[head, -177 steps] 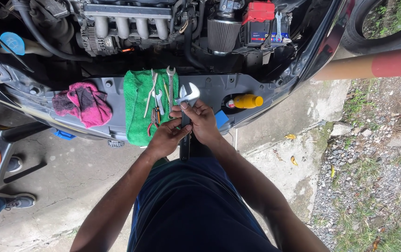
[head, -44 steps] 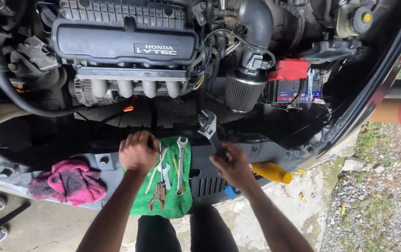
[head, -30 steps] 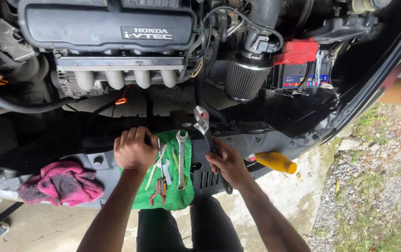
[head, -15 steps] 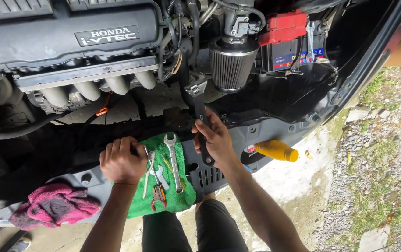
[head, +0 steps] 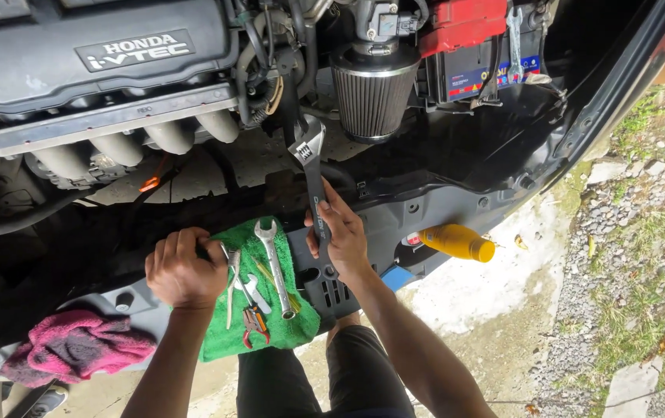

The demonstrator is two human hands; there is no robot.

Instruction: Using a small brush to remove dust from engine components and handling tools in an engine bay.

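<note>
At the far left a pink rag (head: 77, 344) lies on the car's front panel (head: 456, 213), well clear of both hands. Next comes our left hand (head: 185, 267), clenched into a loose fist and resting on the left edge of the green cloth (head: 286, 329); we cannot tell whether it grips anything. On that cloth, just at its three o'clock, lie a combination spanner (head: 274, 267) and small pliers (head: 253, 321), their long axes running roughly twelve to six.

Further right, our right hand (head: 340, 236) is wrapped around the handle of the adjustable wrench (head: 311, 166). Its long axis runs from the hand toward eleven or twelve o'clock, with its jaw end up in the engine bay just below the cone air filter (head: 371, 89). The right hand is plainly the nearer one; the left sits apart at its nine o'clock.

At the right hand's three o'clock a yellow bottle (head: 456, 241) lies on its side on the panel.
</note>
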